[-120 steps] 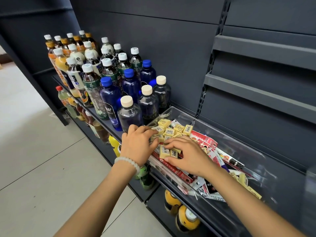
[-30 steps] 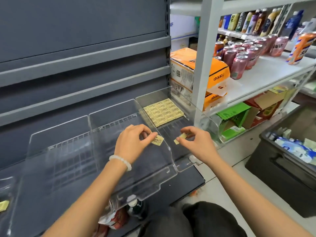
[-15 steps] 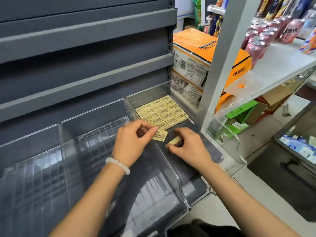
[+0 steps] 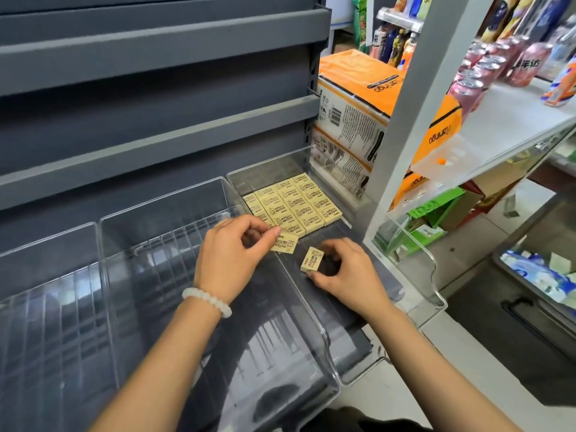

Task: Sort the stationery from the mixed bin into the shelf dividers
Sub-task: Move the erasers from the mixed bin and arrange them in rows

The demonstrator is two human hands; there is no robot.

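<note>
Head view: placing step. Left hand [image 4: 232,257] pinches one eraser [image 4: 284,243] over the divider wall [image 4: 291,275]. Right hand [image 4: 346,272] pinches another eraser [image 4: 312,259] inside the rightmost compartment, near the laid rows [image 4: 293,204]. Next: each to be set flush against the front row.

Small pale-yellow erasers [image 4: 291,202], each a flat rectangular block with dark printed text, packed label-up in tight rows at the back of the rightmost clear plastic divider tray [image 4: 433,269]. One loose eraser [image 4: 284,243] pinched level above the wall between trays, just in front of the rows. Another loose eraser [image 4: 312,259] tilted on its edge, held just above the tray floor, near the first.
</note>
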